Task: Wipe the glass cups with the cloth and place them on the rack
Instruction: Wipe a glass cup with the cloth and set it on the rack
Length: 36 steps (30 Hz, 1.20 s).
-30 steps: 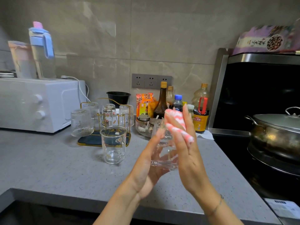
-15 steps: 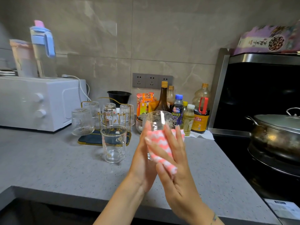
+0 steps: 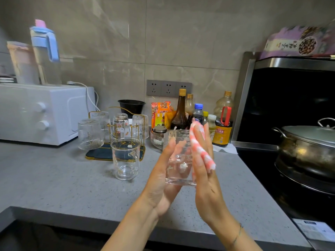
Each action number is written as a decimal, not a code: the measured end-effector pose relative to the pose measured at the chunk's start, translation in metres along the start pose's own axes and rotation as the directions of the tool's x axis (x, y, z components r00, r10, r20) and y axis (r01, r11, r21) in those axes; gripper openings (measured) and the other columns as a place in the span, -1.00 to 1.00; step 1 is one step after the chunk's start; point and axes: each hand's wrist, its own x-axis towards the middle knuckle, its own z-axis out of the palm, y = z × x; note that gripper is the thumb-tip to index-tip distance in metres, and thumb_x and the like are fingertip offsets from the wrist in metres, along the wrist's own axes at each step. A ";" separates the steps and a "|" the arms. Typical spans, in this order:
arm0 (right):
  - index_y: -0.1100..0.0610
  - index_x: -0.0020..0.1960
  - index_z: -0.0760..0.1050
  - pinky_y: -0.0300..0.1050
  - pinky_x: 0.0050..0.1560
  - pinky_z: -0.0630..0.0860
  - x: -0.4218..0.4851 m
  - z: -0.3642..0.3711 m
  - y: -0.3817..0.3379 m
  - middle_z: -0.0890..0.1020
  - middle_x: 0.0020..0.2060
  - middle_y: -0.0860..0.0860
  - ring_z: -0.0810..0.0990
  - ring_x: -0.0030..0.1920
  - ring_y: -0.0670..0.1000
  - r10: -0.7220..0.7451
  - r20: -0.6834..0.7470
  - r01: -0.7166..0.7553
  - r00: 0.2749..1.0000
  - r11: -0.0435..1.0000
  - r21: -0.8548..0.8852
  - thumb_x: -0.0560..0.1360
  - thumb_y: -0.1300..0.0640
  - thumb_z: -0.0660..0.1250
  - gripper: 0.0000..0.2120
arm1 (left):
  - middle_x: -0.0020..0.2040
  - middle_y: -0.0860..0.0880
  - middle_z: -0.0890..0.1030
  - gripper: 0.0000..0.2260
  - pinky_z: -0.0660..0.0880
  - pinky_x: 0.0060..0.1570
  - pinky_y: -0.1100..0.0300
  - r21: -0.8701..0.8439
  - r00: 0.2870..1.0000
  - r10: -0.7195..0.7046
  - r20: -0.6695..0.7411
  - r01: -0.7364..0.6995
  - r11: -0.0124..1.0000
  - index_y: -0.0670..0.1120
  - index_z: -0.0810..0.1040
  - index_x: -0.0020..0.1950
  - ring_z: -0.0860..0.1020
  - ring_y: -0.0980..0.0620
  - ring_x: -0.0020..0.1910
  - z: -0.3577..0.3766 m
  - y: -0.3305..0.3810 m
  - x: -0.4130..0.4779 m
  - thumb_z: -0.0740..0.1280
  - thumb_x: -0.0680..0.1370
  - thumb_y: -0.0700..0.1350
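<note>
I hold a clear glass cup (image 3: 181,160) upright above the counter, between both hands. My left hand (image 3: 161,182) cups its left side and base. On the cup's right side, my right hand (image 3: 206,192) presses a pink-and-white cloth (image 3: 204,154) with fingers pointing up. The rack (image 3: 108,153), a dark tray with a gold wire frame, stands behind at the left and carries inverted glasses (image 3: 120,125). One more inverted glass (image 3: 89,134) sits at its left edge. Another upright glass cup (image 3: 126,158) stands on the counter in front of the rack.
A white oven (image 3: 41,113) with jugs on top fills the left. Sauce bottles (image 3: 181,113) and a small jar (image 3: 159,136) line the wall behind my hands. A steel pot (image 3: 308,147) sits on the black stove at right. The grey counter's front edge (image 3: 90,214) is near me.
My right hand slid the cloth from the front of the cup round and up its right side. The cup sank slightly in my left hand.
</note>
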 end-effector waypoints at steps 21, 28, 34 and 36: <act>0.06 0.46 0.30 -0.02 0.47 0.21 0.018 -0.007 -0.004 0.08 0.52 -0.21 0.08 0.51 -0.14 0.023 -0.001 -0.023 1.000 0.995 -0.101 0.60 -0.07 0.06 -0.53 | 0.13 -0.10 0.66 -0.60 0.50 0.15 0.01 0.150 0.997 -0.050 0.053 0.041 0.988 0.00 0.65 0.18 0.63 -0.02 0.08 -0.001 0.013 -0.007 0.26 0.53 0.22; 0.08 0.50 0.17 -0.05 0.50 0.13 -0.006 0.010 0.000 0.07 0.53 -0.19 0.07 0.51 -0.16 0.004 0.001 -0.004 1.000 1.000 -0.021 0.59 -0.04 0.04 -0.49 | 0.12 -0.13 0.66 -0.45 0.57 0.04 0.10 0.024 1.000 0.008 0.002 -0.008 1.000 -0.08 0.63 0.21 0.64 -0.03 0.05 -0.006 0.005 -0.002 0.42 0.37 0.24; -0.24 0.43 0.26 -0.05 0.51 -0.04 -0.025 0.017 0.003 -0.03 0.53 -0.22 -0.13 0.54 -0.05 -0.103 0.104 0.126 0.989 0.960 -0.250 0.60 -0.20 0.01 -0.59 | 0.13 -0.11 0.65 -0.38 0.58 0.05 0.12 -0.108 0.994 -0.105 0.035 0.108 0.988 -0.14 0.68 0.10 0.64 -0.02 0.09 -0.009 0.011 -0.001 0.31 0.36 0.36; -0.21 0.43 0.28 -0.16 0.49 -0.09 -0.022 0.013 0.002 -0.02 0.54 -0.20 -0.16 0.55 -0.01 -0.141 0.130 0.176 0.982 0.930 -0.324 0.61 -0.16 0.00 -0.60 | 0.13 -0.11 0.66 -0.36 0.59 0.04 0.13 -0.081 0.994 -0.103 0.025 0.105 0.991 -0.15 0.68 0.12 0.64 -0.01 0.10 -0.011 0.010 0.000 0.28 0.36 0.36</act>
